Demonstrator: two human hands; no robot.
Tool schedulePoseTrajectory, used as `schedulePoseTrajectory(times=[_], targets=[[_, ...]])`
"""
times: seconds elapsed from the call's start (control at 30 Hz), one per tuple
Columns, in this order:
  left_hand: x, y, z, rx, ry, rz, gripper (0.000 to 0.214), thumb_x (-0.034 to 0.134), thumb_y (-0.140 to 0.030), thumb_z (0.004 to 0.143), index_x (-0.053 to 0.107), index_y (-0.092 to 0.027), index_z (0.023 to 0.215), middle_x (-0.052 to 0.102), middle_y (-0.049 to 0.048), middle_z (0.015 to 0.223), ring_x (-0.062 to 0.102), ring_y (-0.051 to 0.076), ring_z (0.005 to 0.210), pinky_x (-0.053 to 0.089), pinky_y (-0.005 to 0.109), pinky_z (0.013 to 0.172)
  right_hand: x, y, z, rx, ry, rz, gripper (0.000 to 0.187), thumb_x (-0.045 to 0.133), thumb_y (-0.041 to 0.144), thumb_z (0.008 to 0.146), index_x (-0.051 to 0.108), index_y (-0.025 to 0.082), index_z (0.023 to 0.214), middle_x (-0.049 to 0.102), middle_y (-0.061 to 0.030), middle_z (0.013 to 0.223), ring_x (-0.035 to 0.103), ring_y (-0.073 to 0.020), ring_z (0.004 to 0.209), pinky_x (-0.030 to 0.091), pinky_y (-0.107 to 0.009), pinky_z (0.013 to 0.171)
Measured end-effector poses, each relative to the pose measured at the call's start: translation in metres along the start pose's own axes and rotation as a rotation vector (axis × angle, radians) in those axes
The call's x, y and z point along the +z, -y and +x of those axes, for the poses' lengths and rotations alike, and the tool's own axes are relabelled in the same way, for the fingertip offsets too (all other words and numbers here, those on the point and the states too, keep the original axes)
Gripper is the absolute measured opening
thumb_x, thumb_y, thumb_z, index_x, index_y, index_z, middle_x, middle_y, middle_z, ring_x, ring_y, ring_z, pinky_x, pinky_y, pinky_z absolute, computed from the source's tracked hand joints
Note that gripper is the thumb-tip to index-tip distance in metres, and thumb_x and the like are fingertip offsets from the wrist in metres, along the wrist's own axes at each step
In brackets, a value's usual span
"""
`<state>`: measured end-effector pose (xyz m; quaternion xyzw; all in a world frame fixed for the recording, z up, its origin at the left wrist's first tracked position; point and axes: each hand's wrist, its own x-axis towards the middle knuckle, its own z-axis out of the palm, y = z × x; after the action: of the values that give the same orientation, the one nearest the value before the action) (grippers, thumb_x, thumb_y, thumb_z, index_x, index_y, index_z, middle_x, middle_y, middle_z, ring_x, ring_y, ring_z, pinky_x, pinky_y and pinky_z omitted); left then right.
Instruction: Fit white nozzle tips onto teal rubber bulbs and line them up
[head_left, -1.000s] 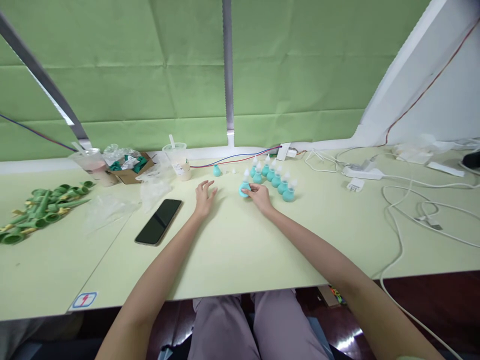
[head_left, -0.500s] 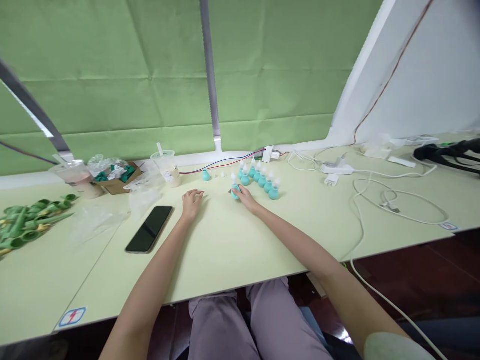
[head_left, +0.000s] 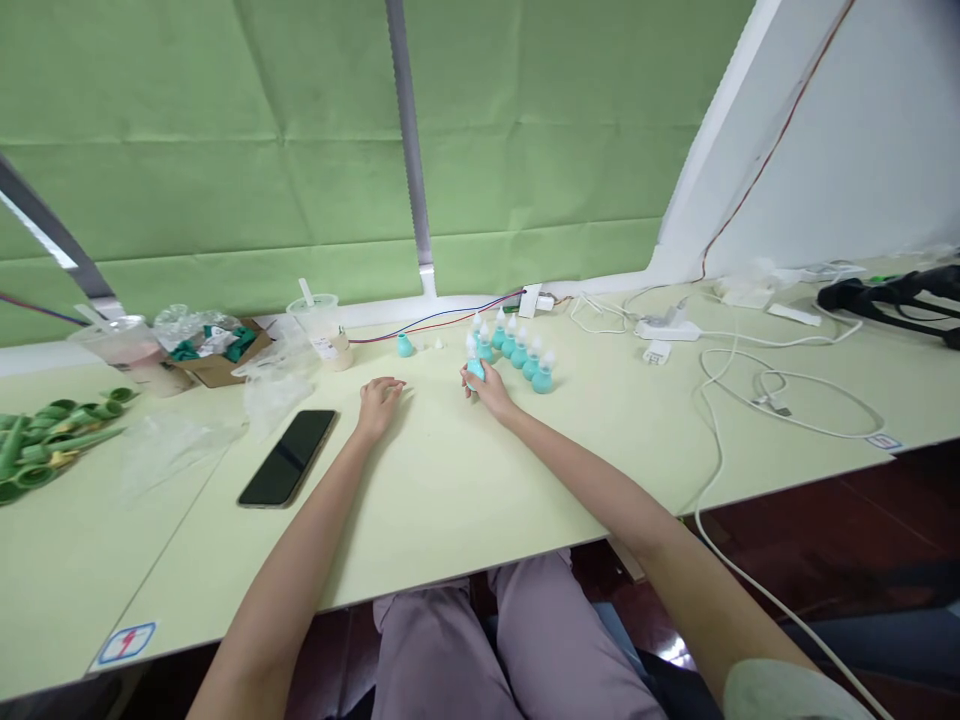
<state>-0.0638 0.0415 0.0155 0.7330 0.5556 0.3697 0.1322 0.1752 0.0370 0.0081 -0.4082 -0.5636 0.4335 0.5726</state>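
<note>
My right hand (head_left: 489, 388) is closed around a small teal bulb-shaped bottle (head_left: 475, 372) with a pointed white tip facing up. Several matching bottles stand just behind and to the right of this hand, among them the nearest one (head_left: 542, 378). My left hand (head_left: 380, 402) lies on the table with its fingers stretched out, and nothing is in it. Beyond the left hand stands a teal bulb (head_left: 405, 346) without a white tip. Beside that bulb lies a small loose white tip (head_left: 439, 343).
A phone (head_left: 289, 458) lies left of my left forearm. Drink cups (head_left: 321, 330), plastic wrap (head_left: 274, 385) and a cardboard box (head_left: 225, 368) stand farther back. Green curled pieces (head_left: 52, 440) lie at far left. A power strip (head_left: 667, 330) and white cable (head_left: 720, 440) are on the right.
My right hand has turned slightly, with the bottle still in its grip and the fingers wrapped further round it. My left hand stays about where it was. The view has shifted a little.
</note>
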Motion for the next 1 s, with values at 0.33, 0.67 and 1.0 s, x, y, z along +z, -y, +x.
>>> schedulePoseTrajectory(times=[0.33, 0.67, 1.0], targets=[[0.002, 0.003, 0.001, 0.019, 0.028, 0.005, 0.03, 0.043, -0.032, 0.09, 0.068, -0.017, 0.096, 0.062, 0.0119, 0.114, 0.049, 0.025, 0.118, 0.027, 0.046, 0.106, 0.0, -0.005, 0.003, 0.017, -0.016, 0.051, 0.028, 0.061, 0.037, 0.075, 0.051, 0.022, 0.095, 0.058, 0.0025, 0.078, 0.059, -0.0102, 0.067, 0.049, -0.024, 0.064], [0.004, 0.004, 0.002, 0.046, 0.049, 0.025, 0.03, 0.044, -0.032, 0.088, 0.068, -0.016, 0.095, 0.064, 0.0126, 0.113, 0.05, 0.027, 0.117, 0.028, 0.046, 0.105, 0.0, -0.006, 0.005, 0.03, -0.031, 0.067, 0.031, 0.06, 0.042, 0.078, 0.052, 0.023, 0.101, 0.061, -0.001, 0.089, 0.061, -0.012, 0.073, 0.052, -0.025, 0.068], [0.007, 0.012, 0.003, 0.032, 0.085, 0.063, 0.031, 0.044, -0.035, 0.088, 0.069, -0.02, 0.095, 0.064, 0.0081, 0.114, 0.05, 0.027, 0.116, 0.029, 0.043, 0.105, -0.001, -0.007, 0.008, 0.014, 0.003, 0.117, 0.052, 0.072, 0.049, 0.064, 0.056, 0.021, 0.105, 0.063, -0.0091, 0.112, 0.062, -0.0195, 0.095, 0.051, -0.032, 0.082]])
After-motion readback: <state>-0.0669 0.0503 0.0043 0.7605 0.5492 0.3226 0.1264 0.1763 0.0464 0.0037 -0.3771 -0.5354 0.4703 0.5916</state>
